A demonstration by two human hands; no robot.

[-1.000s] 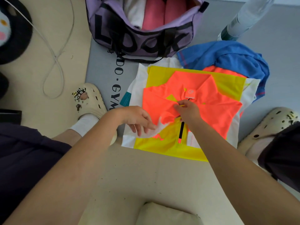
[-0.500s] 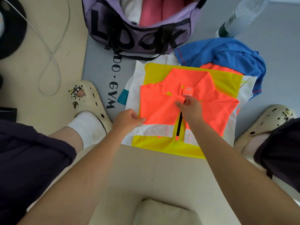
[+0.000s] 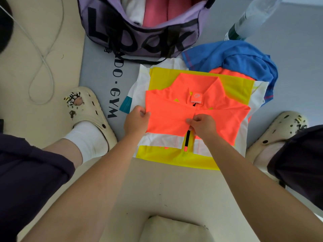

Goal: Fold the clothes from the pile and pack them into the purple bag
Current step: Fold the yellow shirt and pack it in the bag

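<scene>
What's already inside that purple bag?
The purple bag stands open at the top. Inside show two pink rolled pieces side by side and a white piece to their left. Anything deeper is hidden by them and by the bag's wall.

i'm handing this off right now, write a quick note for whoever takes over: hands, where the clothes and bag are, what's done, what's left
Left hand: grips the left edge of the orange zip top.
Right hand: pinches the same top at its centre, by the black zipper.
The top lies partly folded on a yellow and white garment on the floor.
Blue shirt lies crumpled behind it, unfolded.
Purple bag stands open beyond, with pink and white clothes already inside.
Left: finish folding the orange top, pack it, then fold and pack the rest of the pile.
</scene>
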